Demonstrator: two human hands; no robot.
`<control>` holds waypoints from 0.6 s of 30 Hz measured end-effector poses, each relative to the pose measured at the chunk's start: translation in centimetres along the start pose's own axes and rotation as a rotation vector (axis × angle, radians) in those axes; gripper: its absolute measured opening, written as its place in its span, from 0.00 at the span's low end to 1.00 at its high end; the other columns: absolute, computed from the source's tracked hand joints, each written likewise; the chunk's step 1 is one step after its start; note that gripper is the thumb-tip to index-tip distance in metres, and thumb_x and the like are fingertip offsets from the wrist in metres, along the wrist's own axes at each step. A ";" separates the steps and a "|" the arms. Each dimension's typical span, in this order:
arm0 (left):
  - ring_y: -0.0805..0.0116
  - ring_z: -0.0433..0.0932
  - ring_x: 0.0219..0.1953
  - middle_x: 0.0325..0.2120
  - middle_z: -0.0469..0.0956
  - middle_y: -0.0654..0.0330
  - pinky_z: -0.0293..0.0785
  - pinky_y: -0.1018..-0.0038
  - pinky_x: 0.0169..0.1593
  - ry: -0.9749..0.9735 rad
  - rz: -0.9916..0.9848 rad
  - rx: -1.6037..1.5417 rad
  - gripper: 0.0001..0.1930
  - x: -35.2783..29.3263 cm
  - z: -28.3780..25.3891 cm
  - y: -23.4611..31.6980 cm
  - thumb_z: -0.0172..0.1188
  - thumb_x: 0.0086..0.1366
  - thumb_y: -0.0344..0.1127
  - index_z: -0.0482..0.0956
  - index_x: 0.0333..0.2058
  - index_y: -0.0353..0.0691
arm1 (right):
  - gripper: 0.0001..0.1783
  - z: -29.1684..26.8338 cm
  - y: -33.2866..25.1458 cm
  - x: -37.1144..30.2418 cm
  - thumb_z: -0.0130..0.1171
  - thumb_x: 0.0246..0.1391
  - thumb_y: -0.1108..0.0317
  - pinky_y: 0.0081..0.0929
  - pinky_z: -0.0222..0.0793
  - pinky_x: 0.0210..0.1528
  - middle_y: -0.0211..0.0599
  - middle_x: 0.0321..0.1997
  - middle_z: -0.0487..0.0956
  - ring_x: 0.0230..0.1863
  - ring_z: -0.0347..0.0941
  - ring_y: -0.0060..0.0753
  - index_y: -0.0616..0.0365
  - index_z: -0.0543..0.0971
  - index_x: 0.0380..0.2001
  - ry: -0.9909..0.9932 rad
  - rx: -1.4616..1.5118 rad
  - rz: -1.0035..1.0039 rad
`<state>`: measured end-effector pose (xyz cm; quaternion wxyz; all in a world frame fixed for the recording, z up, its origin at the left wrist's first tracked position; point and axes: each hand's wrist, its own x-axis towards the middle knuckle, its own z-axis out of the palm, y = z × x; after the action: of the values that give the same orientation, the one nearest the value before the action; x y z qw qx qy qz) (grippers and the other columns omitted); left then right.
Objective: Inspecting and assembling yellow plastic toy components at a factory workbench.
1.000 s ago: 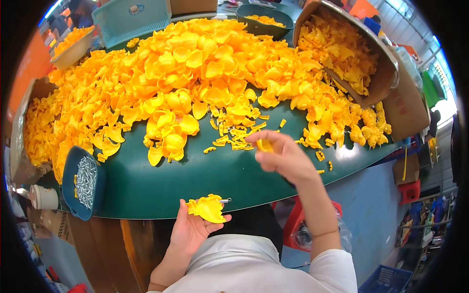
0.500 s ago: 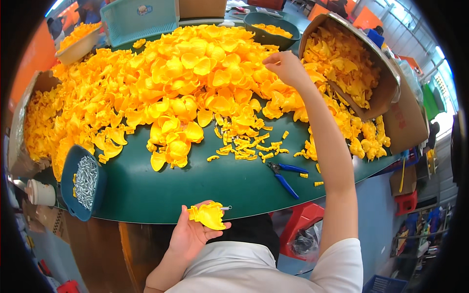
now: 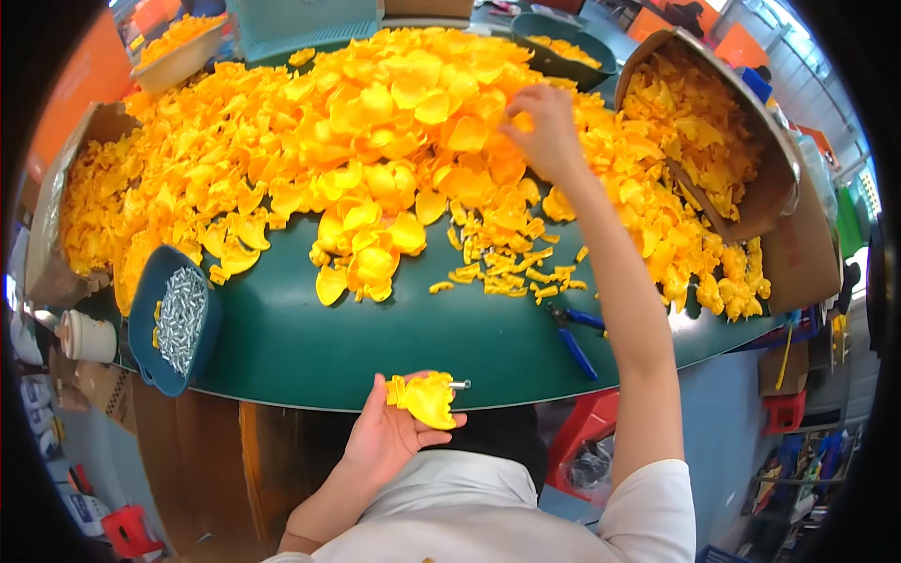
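Note:
My left hand [image 3: 399, 436], near the table's front edge, holds a yellow plastic shell part [image 3: 430, 402] from below. A small metal spring or pin [image 3: 460, 385] sticks out of that part's right side. My right hand [image 3: 547, 131] is over the upper right of a big pile of yellow shell pieces [image 3: 394, 103], thumb and forefinger curved and a little apart. Nothing shows between them. Small yellow clips [image 3: 507, 267] lie scattered below the pile, and blue-handled cutting pliers [image 3: 576, 352] rest beside my right forearm.
A blue bin of small metal pieces [image 3: 183, 319] stands at the left front. Cardboard boxes of yellow parts lie tipped at the left [image 3: 56, 235] and right [image 3: 784, 159]. Behind the pile are a teal crate [image 3: 305, 28] and a dark green basin [image 3: 572, 56].
The view has shifted, so the table sits further right and higher. My right hand has moved left over the pile. The left hand still holds the yellow shell part.

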<state>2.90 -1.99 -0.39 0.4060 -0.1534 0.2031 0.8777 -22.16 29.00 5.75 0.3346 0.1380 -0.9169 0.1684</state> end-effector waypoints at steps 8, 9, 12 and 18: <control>0.59 0.78 0.42 0.50 0.74 0.48 0.79 0.64 0.41 -0.120 0.021 -0.035 0.38 1.2 0.7 1.6 0.27 0.70 0.66 0.62 0.60 0.38 | 0.05 -9.6 -11.9 -11.5 0.60 0.52 0.75 0.19 0.67 0.26 0.31 0.27 0.78 0.30 0.75 0.21 0.64 0.78 0.33 -0.483 0.590 0.369; 0.59 0.78 0.42 0.50 0.74 0.48 0.79 0.64 0.41 -0.108 0.019 -0.044 0.38 1.5 0.7 1.7 0.27 0.70 0.66 0.62 0.60 0.38 | 0.07 -9.5 -13.2 -12.9 0.60 0.51 0.77 0.19 0.73 0.30 0.35 0.34 0.81 0.36 0.78 0.23 0.64 0.80 0.35 -0.487 0.680 0.385; 0.59 0.78 0.42 0.49 0.75 0.48 0.79 0.65 0.41 -0.127 -0.001 -0.015 0.38 1.5 0.8 1.6 0.26 0.70 0.66 0.63 0.59 0.38 | 0.06 -8.6 -14.6 -15.6 0.60 0.52 0.77 0.19 0.75 0.34 0.39 0.38 0.80 0.37 0.78 0.25 0.66 0.81 0.35 -0.534 0.870 0.522; 0.58 0.79 0.42 0.49 0.74 0.48 0.79 0.64 0.41 -0.109 -0.013 0.000 0.38 0.6 -0.1 0.4 0.27 0.70 0.66 0.63 0.59 0.37 | 0.16 -5.6 -15.5 -18.3 0.56 0.55 0.82 0.15 0.74 0.36 0.31 0.40 0.71 0.33 0.73 0.20 0.63 0.73 0.47 -0.328 1.051 0.791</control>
<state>2.23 -1.87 -0.69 0.4223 -0.1065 0.1797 0.8821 0.17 19.80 1.09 -0.0073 -0.0398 -0.7336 0.6784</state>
